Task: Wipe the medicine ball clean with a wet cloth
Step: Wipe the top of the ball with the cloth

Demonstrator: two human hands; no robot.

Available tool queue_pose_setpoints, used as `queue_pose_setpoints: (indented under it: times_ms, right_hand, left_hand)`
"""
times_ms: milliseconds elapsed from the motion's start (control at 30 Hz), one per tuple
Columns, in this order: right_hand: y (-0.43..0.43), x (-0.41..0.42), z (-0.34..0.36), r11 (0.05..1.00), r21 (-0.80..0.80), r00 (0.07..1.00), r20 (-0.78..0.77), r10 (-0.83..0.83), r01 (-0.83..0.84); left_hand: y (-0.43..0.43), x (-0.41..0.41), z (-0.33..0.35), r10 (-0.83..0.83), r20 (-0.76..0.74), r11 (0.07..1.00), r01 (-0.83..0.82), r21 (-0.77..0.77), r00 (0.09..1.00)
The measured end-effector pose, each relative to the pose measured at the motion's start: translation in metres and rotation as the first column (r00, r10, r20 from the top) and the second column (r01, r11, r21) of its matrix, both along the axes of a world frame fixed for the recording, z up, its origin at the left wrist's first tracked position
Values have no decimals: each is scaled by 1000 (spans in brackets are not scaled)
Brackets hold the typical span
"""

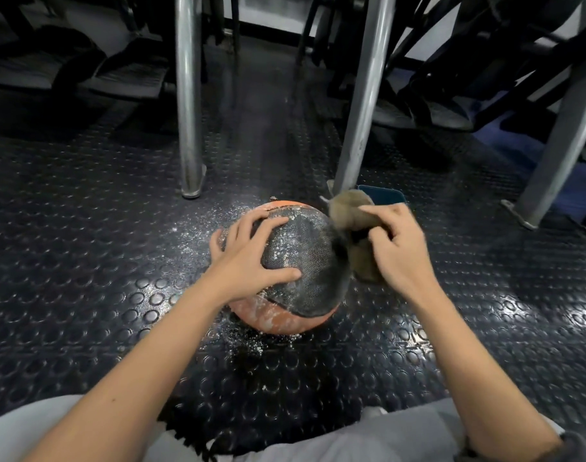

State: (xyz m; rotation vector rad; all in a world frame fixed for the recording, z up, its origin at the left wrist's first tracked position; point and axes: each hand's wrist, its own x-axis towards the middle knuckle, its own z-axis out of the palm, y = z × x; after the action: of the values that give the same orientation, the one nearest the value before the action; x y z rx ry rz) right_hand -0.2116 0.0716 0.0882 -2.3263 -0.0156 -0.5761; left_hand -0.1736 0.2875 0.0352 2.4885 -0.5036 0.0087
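1. Nearest me, I see grey trousers (368, 441) across the bottom edge, with 2 bare forearms reaching forward over them.
2. The medicine ball (305, 261) sits on the floor (85, 261), centre frame. It is orange with a black textured panel, flecked with white residue.
3. The left hand (248, 258) lies on the ball's left side, fingers spread wide and pressing on it.
4. The right hand (398, 248) is curled round a brown cloth (348, 208), which is blurred and meets the ball's right edge.
5. The floor is dark rubber with raised round studs; white specks (198, 225) lie scattered around the ball.
6. Beyond the ball, 2 metal posts (188, 95) stand upright on the floor.
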Motion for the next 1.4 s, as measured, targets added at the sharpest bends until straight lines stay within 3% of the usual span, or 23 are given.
queue_pose_setpoints:
  times_ms: [67, 100, 200, 267, 367, 600, 733, 800, 867, 933, 1000, 1067, 1167, 1233, 1300, 1367, 1400]
  right_hand:
    - [2, 2, -23, 977, -101, 976, -134, 173, -187]
    - [-4, 5, -32, 966, -170, 968, -193, 159, -192]
    - [-32, 15, -33, 951, -300, 943, -287, -170, 80]
    - [-34, 15, -24, 967, -215, 962, -208, -178, 133]
    - [-10, 12, -26, 977, -207, 997, -67, 33, -46]
    - [0, -4, -29, 994, -94, 967, -252, 31, -57]
    - [3, -12, -12, 968, -55, 917, -337, 212, -244]
    - [1, -13, -4, 950, -32, 875, -400, 272, -310]
    - [-3, -10, -1, 974, -97, 930, -329, 164, -206]
    - [-6, -5, 5, 987, -161, 991, -131, -36, 15]
    - [-1, -3, 9, 994, -109, 1000, -3, -31, 30]
    - [10, -4, 4, 984, -67, 986, -9, 167, -168]
    - [14, -4, -31, 899, -263, 936, -78, 343, -351]
    - [-4, 5, -42, 912, -316, 965, -114, 236, -260]
    - [-24, 10, -42, 915, -392, 976, -218, 5, -92]
    - [-28, 11, -35, 910, -415, 982, -163, -95, 19]
    - [-19, 9, -29, 926, -377, 996, -79, -44, 11]
  left_hand:
    - [3, 3, 2, -2, -8, 1000, 2, -10, 1000]
    - [4, 3, 3, -2, -10, 1000, 2, -16, 1000]
    - [5, 2, 5, -9, -8, 1000, 9, -3, 1000]
    - [4, 1, 7, -22, -9, 1000, 22, 14, 1000]
    - [2, 0, 9, -53, -13, 998, 53, 27, 999]
    - [12, 3, 18, -79, 13, 997, 79, -6, 997]
    - [-2, -8, 28, -9, 83, 963, 31, -267, 997]
    - [-9, -12, 23, 3, 79, 991, 8, -137, 997]
    - [-8, -11, 17, -12, 71, 1000, 11, 3, 997]
    - [-4, -8, 16, -26, 52, 1000, 25, 17, 998]
    - [-1, -5, 16, -48, 33, 999, 48, -4, 998]
    - [-3, -4, 16, -55, 26, 998, 56, -34, 998]
    - [-7, -3, 16, -54, 35, 998, 55, -34, 998]
    - [-7, -5, 16, -62, 14, 997, 63, -45, 998]
    - [-6, -7, 15, -73, -2, 995, 73, -61, 997]
    - [-5, -7, 15, -77, -3, 994, 76, -77, 997]
    - [-4, -6, 15, -75, -2, 994, 75, -82, 997]
